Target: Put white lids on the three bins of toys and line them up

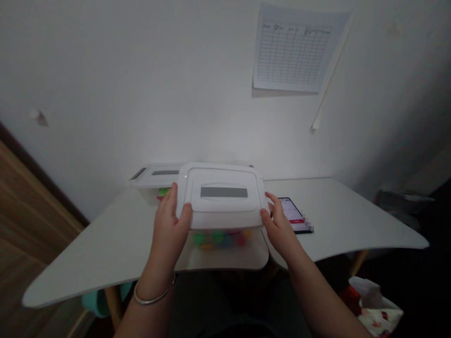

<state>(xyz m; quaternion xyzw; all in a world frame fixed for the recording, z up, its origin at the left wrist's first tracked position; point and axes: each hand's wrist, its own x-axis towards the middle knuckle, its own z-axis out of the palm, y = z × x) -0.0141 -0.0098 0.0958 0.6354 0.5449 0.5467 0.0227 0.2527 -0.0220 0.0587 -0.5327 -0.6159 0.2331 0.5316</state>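
Both hands grip the sides of a white lid [223,205] with a grey strip across its middle. Its front edge tips down toward me. My left hand [169,225] is closed on the left edge, thumb on top, with a metal bangle on that wrist. My right hand [278,227] is closed on the right edge, thumb at the front corner. Just below the lid is a clear storage box [229,241] with blurred red, green, blue and yellow pieces inside. Whether the lid is seated on the box I cannot tell.
A second box with a white lid [150,176] stands behind, against the wall. To the right, a phone [294,216] lies on the white table [345,211]. A printed sheet [292,51] hangs on the wall. A bag [377,305] is below at the right.
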